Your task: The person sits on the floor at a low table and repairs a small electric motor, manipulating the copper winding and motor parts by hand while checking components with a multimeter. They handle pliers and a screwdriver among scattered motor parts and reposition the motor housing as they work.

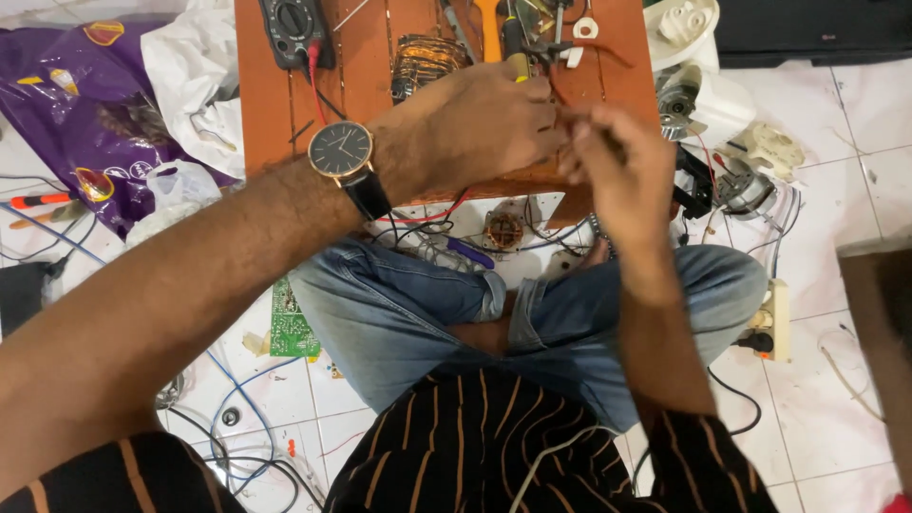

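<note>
- Pinching together over the far edge of a low orange-brown wooden counter (pixel 275 114), the left hand (pixel 475 123) and the right hand (pixel 613 161) meet fingertip to fingertip.
- Between them runs a thin red wire (pixel 560 95), caught in the grip of both hands; it is too fine and blurred to tell exactly where each finger clamps it.
- The left grip is closed, knuckles up, with a round dark-faced wristwatch (pixel 342 152) on a black strap at the wrist.
- The right grip is closed too, its fingers curled tight and blurred.
- Just beyond the left hand lies a coil of copper wire (pixel 423 62), shiny and tightly wound, and a yellow-handled screwdriver (pixel 515 52) stands close to the knuckles.
- A black meter (pixel 296 28) with a round dial sits at the counter's far left, a red lead trailing from it.
- On the white tiled floor (pixel 855 104) lie white plastic motor housings (pixel 703 85) to the right, a crumpled purple bag (pixel 76 95) to the left, and a green circuit board (pixel 290 328) by the person's knee.
- The person sits cross-legged in blue jeans (pixel 399 313), loose wires around them.
</note>
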